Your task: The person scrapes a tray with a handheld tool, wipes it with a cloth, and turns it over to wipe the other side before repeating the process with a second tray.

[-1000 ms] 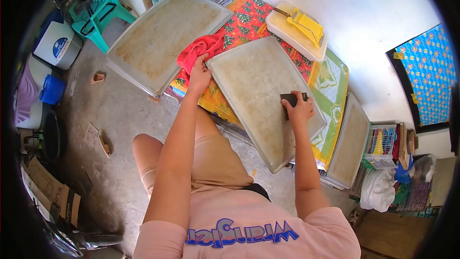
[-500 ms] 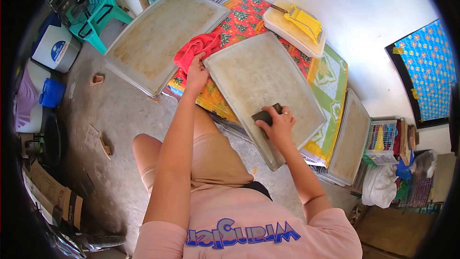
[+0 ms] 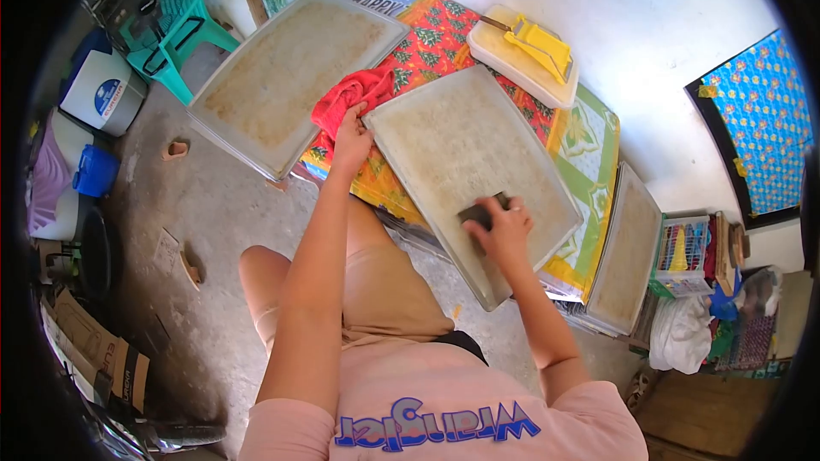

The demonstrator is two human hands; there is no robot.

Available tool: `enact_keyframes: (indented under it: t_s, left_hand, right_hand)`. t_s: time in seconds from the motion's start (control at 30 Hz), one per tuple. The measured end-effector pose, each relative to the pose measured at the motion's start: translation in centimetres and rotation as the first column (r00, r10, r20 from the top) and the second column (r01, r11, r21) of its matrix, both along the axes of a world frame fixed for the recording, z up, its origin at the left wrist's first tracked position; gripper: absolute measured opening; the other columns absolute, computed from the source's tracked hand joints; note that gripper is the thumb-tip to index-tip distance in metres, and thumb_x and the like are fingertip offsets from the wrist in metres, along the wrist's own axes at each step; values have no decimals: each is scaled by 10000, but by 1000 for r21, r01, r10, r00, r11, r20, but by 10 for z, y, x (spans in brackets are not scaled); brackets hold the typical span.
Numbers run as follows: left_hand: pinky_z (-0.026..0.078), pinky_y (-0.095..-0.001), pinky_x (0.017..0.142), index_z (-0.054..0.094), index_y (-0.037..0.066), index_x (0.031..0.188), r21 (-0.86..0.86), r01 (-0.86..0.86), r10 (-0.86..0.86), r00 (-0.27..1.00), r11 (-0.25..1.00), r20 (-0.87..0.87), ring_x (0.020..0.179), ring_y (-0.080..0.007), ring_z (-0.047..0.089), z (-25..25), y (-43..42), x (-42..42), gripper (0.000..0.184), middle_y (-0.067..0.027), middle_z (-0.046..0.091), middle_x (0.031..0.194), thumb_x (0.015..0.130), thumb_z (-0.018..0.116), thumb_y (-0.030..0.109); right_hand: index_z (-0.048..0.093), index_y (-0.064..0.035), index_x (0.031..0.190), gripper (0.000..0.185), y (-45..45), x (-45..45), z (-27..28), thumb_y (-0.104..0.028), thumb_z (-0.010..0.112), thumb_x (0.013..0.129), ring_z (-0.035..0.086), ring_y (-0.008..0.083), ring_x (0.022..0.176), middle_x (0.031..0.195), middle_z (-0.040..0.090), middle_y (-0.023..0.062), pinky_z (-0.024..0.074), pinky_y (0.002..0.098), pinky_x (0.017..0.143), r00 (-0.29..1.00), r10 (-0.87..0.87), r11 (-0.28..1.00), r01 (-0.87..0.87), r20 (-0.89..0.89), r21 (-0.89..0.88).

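A flat greyish metal tray (image 3: 444, 137) with a thin raised rim lies slanted over the table, its near corner jutting past the edge. At its left corner, my left hand (image 3: 352, 141) grips the rim, fingertips right beside a crumpled red cloth (image 3: 354, 96). My right hand (image 3: 510, 235) is closed around a dark rectangular scrubbing block (image 3: 478, 215), pressed to the lower part of the tray's surface. Whether the block is a sponge or a sanding block, I cannot tell. Another stained tray (image 3: 295, 77) rests at the table's left end.
A red patterned tablecloth (image 3: 436, 30) covers the table. At the back stands a pale lidded container (image 3: 512, 55) with a yellow dustpan-like scoop (image 3: 542, 44) on it. More trays (image 3: 628, 248) lean at right. A green chair (image 3: 175, 30) and slipper (image 3: 190, 271) are at left.
My right hand has slid the dark block slightly up and to the right across the tray. My left hand keeps its hold at the corner; the view has shifted slightly.
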State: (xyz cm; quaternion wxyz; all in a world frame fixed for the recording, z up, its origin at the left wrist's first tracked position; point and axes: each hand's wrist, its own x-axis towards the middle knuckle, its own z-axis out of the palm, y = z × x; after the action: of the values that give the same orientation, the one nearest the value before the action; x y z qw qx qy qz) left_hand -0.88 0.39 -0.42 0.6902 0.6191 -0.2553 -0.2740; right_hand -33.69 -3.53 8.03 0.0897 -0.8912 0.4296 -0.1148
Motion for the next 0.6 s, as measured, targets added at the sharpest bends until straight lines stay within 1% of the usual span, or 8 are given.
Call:
enact_keyframes:
  t_s: [0.03,0.17,0.27,0.3,0.43,0.53,0.57,0.6]
  left_hand:
    - [439,-224,583,437,12,1396,-4,1,-1,1000,1000,11,668,-64,486,-2,-1,2,612,-2,539,848,810,547,-127]
    - [430,-226,566,437,12,1396,29,-10,10,1000,1000,-5,657,-63,475,5,1,-2,612,3,527,839,810,545,-124]
    - [432,-227,567,437,12,1396,34,-8,9,1000,999,-8,659,-63,474,8,3,-2,611,6,524,832,811,547,-123]
    - [433,-227,567,436,12,1397,41,-2,1,1000,999,8,659,-63,475,6,3,-1,611,6,526,832,812,548,-122]
    - [441,-227,572,431,13,1401,38,-6,6,1000,999,6,660,-62,482,6,3,-2,611,2,537,838,816,550,-120]
    - [509,-249,749,400,6,1415,114,45,-47,999,992,13,838,-100,590,9,6,1,626,-60,613,994,821,514,-155]
    - [510,-250,752,396,7,1418,92,56,-56,998,994,-5,844,-102,594,8,6,2,629,-65,616,1002,822,512,-156]
    - [511,-250,754,392,8,1421,69,63,-62,998,996,-25,849,-104,598,5,5,2,632,-69,620,1010,823,511,-157]
  right_hand:
    - [681,-261,1112,438,9,5,-2,-388,812,713,485,365,1069,1116,539,164,331,483,892,997,66,998,-66,-25,8]
    - [681,-285,1126,467,-15,24,-2,-401,820,695,486,364,1058,1123,534,167,327,481,903,992,-121,992,121,33,21]
    - [684,-270,1105,433,1,41,-1,-394,810,710,485,351,1047,1093,535,151,331,469,889,999,38,999,-37,37,-36]
    - [684,-269,1106,427,6,47,4,-390,808,715,477,349,1066,1112,534,153,331,473,897,998,57,998,-57,-12,12]
    - [679,-298,1123,479,-22,63,-5,-420,825,683,467,352,1093,1152,520,161,325,483,918,994,-63,998,63,84,7]
    - [677,-291,1118,482,0,61,0,-421,829,679,471,347,1104,1158,528,167,333,486,922,997,68,997,-69,28,39]
    - [674,-295,1128,485,-1,59,-2,-438,819,688,485,350,1115,1156,539,166,341,500,927,998,52,994,-53,19,96]
    - [672,-295,1132,486,-13,54,-6,-446,813,692,489,354,1120,1157,540,165,343,504,928,999,-30,997,28,23,70]
